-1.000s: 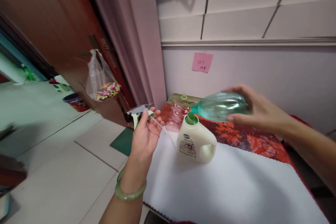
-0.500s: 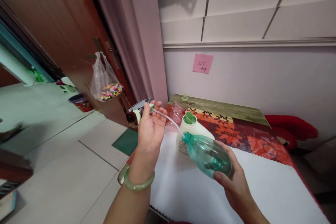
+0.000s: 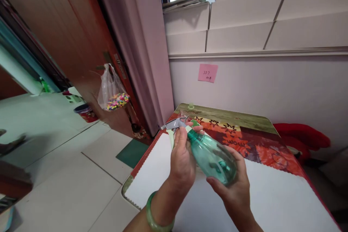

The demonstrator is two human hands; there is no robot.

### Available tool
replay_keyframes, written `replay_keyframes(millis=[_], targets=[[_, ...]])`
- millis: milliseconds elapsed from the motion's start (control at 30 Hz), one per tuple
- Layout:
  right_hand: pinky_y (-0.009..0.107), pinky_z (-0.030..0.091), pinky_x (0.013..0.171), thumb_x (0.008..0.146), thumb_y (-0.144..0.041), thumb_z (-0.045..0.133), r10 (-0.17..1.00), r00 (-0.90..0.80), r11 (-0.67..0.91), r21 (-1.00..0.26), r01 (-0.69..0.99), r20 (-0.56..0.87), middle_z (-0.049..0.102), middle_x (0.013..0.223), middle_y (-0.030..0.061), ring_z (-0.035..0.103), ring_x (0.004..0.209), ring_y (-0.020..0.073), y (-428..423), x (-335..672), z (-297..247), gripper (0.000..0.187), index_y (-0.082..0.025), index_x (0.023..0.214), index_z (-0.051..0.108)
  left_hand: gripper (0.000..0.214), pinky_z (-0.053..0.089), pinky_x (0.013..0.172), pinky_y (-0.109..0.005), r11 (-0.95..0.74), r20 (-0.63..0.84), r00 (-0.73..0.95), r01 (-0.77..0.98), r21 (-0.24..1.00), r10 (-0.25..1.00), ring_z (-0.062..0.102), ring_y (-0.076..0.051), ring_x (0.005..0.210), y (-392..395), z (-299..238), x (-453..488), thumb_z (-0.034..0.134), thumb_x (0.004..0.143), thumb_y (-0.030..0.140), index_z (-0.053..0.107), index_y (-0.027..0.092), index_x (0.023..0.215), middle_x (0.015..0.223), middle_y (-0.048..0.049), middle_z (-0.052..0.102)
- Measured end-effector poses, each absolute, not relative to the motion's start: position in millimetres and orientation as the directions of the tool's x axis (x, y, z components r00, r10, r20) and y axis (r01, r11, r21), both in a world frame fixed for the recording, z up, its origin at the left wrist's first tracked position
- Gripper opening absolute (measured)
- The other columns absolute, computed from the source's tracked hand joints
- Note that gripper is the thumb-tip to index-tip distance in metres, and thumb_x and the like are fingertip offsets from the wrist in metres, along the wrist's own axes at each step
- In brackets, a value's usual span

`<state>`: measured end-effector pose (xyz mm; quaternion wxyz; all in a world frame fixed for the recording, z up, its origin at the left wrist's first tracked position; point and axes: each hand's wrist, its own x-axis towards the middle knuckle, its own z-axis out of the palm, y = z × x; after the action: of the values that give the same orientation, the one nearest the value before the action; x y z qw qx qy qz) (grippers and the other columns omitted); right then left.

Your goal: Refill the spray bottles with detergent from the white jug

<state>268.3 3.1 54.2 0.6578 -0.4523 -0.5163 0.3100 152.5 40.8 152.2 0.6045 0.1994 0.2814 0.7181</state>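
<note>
My right hand (image 3: pixel 233 185) grips the round base of a translucent green spray bottle (image 3: pixel 212 158), which is tilted with its neck up and to the left. My left hand (image 3: pixel 183 156), with a green bangle on the wrist, is closed on the grey and pale-green trigger sprayer head (image 3: pixel 174 126), which sits at the bottle's neck. Both hands are above the near left part of the table. The white jug seen earlier is hidden behind my hands.
The table (image 3: pixel 252 120) carries a white cloth (image 3: pixel 282 199) in front and a red-orange patterned cover (image 3: pixel 255 145) behind. A pink note (image 3: pixel 207 73) is stuck on the wall. A plastic bag of coloured beads (image 3: pixel 113 94) hangs from the wooden door. A red cushion (image 3: pixel 301 137) lies at right.
The right hand brought the bottle down from above the white jug and toward me. The left hand moved right, fed the tube in and set the sprayer head on the bottle's neck.
</note>
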Motion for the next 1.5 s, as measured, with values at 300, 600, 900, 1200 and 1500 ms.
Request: replay_keyframes(millis=[300, 600, 900, 1200, 1500], targets=[[0.052, 0.058, 0.093, 0.071, -0.034, 0.09, 0.407, 0.11, 0.595, -0.355, 0.721, 0.907, 0.059, 0.129, 0.0142, 0.063, 0.116, 0.0332, 10, 272, 69, 0.088, -0.025, 0.147, 0.045, 0.034, 0.053, 0.094, -0.037, -0.125, -0.066, -0.22, -0.749, 0.651, 0.973, 0.071, -0.022, 0.1, 38, 152, 159, 0.072, 0.087, 0.051, 0.068, 0.02, 0.102, 0.101, -0.0056, 0.075], [0.047, 0.062, 0.086, 0.067, -0.05, 0.088, 0.813, 0.265, 0.488, -0.855, 0.175, 0.518, 0.066, 0.126, 0.013, 0.067, 0.11, 0.0329, -2, 271, 70, 0.082, -0.024, 0.136, 0.053, 0.034, 0.048, 0.104, -0.046, -0.144, 0.143, -0.062, -0.718, 0.681, 0.988, 0.07, -0.029, 0.11, 44, 136, 151, 0.072, 0.086, 0.05, 0.067, 0.021, 0.102, 0.098, -0.0067, 0.076], [0.02, 0.052, 0.038, 0.076, -0.098, 0.032, 0.669, -0.65, -0.736, -0.443, -0.512, -0.361, 0.073, 0.104, 0.0157, 0.074, 0.071, 0.0206, 0, 267, 92, 0.102, -0.013, 0.122, 0.065, 0.034, 0.056, 0.088, -0.046, -0.131, 0.244, 0.061, -0.704, 0.698, 0.968, 0.073, -0.029, 0.095, 43, 128, 136, 0.07, 0.087, 0.051, 0.063, 0.022, 0.102, 0.085, -0.0054, 0.072], [0.054, 0.05, 0.109, 0.051, -0.048, 0.098, 0.914, 0.122, 0.384, -0.922, 0.046, 0.387, 0.057, 0.143, 0.0152, 0.056, 0.133, 0.0397, -2, 248, 47, 0.106, -0.025, 0.142, 0.048, 0.028, 0.052, 0.101, -0.042, -0.267, 0.122, -0.259, -0.66, 0.702, 0.958, 0.071, -0.022, 0.1, 42, 128, 117, 0.078, 0.083, 0.043, 0.068, 0.025, 0.102, 0.096, -0.0018, 0.073], [0.017, 0.042, 0.034, 0.078, -0.097, 0.022, 0.672, -0.709, -0.698, -0.505, -0.508, -0.214, 0.075, 0.088, 0.0179, 0.064, 0.046, 0.0128, -6, 234, 62, 0.104, -0.009, 0.114, 0.066, 0.034, 0.053, 0.099, -0.049, -0.193, 0.195, -0.07, -0.654, 0.732, 0.978, 0.072, -0.029, 0.098, 39, 135, 108, 0.078, 0.081, 0.05, 0.069, 0.021, 0.095, 0.083, -0.004, 0.071]])
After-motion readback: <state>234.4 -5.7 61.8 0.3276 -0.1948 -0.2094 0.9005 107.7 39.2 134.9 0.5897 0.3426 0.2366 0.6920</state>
